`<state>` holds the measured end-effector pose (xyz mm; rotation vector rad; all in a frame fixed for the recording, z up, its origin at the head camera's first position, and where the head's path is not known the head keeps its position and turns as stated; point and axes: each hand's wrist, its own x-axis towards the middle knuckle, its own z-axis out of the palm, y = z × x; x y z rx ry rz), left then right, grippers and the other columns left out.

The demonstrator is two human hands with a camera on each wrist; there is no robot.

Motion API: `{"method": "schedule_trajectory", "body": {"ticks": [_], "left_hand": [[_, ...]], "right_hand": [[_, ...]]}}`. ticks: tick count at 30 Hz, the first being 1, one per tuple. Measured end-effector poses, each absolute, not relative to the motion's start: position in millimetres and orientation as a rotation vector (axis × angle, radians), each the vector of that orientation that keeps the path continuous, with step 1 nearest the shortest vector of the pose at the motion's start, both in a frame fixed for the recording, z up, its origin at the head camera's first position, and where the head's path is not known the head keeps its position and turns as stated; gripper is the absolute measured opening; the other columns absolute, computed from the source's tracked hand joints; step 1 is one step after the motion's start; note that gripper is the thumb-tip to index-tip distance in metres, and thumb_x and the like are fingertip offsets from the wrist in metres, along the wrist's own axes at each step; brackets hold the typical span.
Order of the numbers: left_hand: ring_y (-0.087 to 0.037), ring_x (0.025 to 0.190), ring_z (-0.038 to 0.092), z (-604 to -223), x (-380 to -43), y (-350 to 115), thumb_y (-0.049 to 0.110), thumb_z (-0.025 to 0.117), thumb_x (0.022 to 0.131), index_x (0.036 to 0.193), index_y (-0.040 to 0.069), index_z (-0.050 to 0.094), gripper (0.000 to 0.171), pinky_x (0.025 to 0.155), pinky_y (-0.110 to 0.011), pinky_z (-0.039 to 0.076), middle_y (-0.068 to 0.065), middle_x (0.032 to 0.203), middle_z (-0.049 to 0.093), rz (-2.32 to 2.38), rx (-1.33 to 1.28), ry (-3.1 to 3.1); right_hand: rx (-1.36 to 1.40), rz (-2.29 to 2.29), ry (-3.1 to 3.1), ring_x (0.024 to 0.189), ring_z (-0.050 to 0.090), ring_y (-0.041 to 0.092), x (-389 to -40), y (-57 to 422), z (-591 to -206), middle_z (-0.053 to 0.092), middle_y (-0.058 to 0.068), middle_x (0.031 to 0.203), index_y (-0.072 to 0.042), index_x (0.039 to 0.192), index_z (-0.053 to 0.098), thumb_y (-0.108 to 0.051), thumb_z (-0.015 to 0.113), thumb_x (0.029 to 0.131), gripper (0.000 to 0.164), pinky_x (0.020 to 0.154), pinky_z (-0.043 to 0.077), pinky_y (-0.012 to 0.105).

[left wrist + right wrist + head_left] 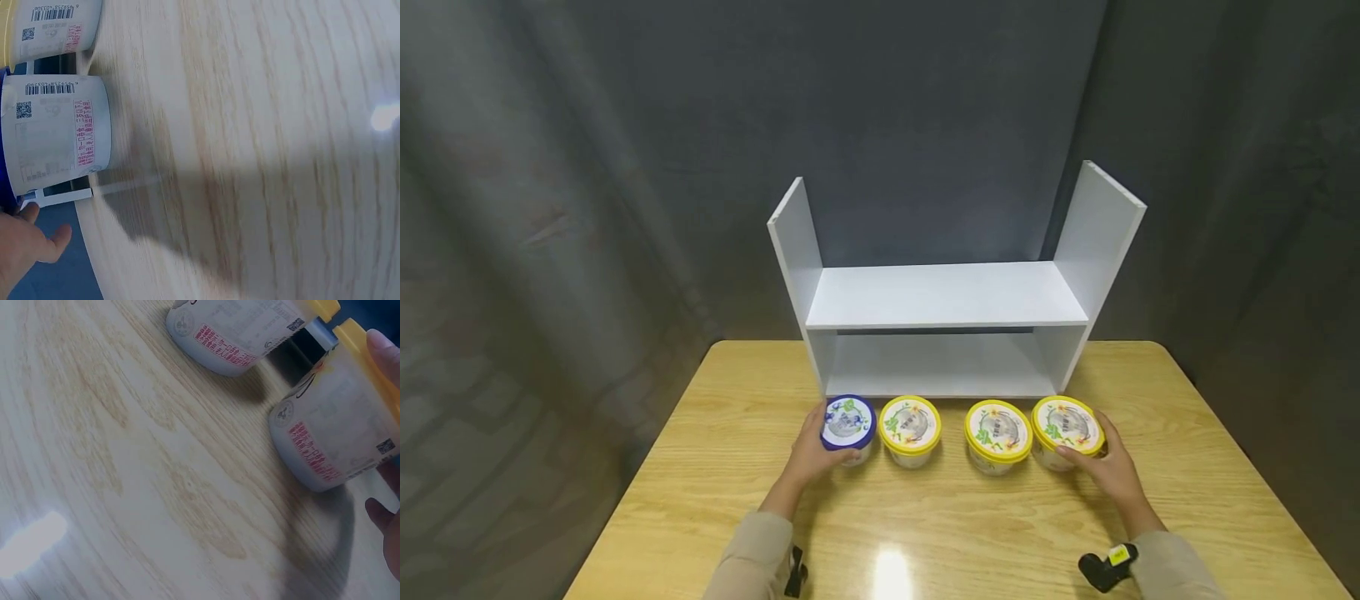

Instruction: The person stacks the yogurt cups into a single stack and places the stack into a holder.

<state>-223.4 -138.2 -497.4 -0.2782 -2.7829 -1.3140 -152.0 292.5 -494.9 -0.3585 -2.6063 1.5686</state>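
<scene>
My left hand (pixel 811 454) grips a white tub with a blue lid (pixel 847 422), thumb along the lid's front and fingers at its left side. In the left wrist view this blue-lidded tub (pixel 59 131) shows a barcode and pink print. At the right end of the row, my right hand (pixel 1108 467) holds a yellow-lidded tub (pixel 1067 425) by its rim. Its thumb (pixel 382 353) presses on the lid in the right wrist view. Between the hands stand two more yellow-lidded tubs, one left (pixel 911 423) and one right (pixel 997 431). The far fingers of both hands are partly hidden.
Just behind the row stands a white two-level shelf (pixel 947 296) with tall side panels. The tubs are on a light wooden table (pixel 970 533). Dark grey curtains (pixel 925 125) hang behind and at both sides.
</scene>
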Motion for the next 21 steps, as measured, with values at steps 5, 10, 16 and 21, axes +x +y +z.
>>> {"method": "schedule_trajectory", "body": {"ticks": [5,10,16,21], "left_hand": [[-0.041,0.115,0.032,-498,-223,-139,0.024,0.082,0.052,0.133,-0.003,0.026,0.102,0.094,-0.053,0.026,-0.026,0.130,0.030,-1.391,-0.284,-2.690],[-0.039,0.115,0.033,-493,-220,-140,0.021,0.083,0.051,0.131,-0.003,0.031,0.099,0.095,-0.051,0.025,-0.024,0.129,0.033,-1.465,-0.254,-2.632],[-0.038,0.118,0.029,-482,-215,-145,0.023,0.082,0.052,0.131,-0.003,0.030,0.098,0.097,-0.050,0.023,-0.024,0.131,0.031,-1.485,-0.177,-2.638],[-0.038,0.121,0.025,-470,-211,-150,0.026,0.081,0.054,0.133,0.000,0.027,0.100,0.096,-0.052,0.021,-0.021,0.135,0.026,-1.506,-0.130,-2.659]], "right_hand": [[-0.390,1.665,-2.537,0.119,0.019,0.043,-152,291,-498,0.008,0.027,0.138,-0.008,0.138,-0.005,-0.027,0.069,0.073,0.100,0.094,0.022,0.053],[-0.405,1.680,-2.514,0.121,0.017,0.040,-153,292,-505,0.005,0.023,0.140,-0.014,0.139,-0.005,-0.030,0.068,0.074,0.099,0.096,0.025,0.044],[-0.430,1.719,-2.493,0.123,0.016,0.040,-153,291,-501,0.005,0.021,0.141,-0.014,0.139,-0.004,-0.028,0.068,0.073,0.099,0.097,0.023,0.048],[-0.439,1.735,-2.507,0.124,0.014,0.039,-152,290,-497,0.003,0.021,0.141,-0.013,0.139,-0.005,-0.026,0.068,0.075,0.098,0.097,0.021,0.049]]}}
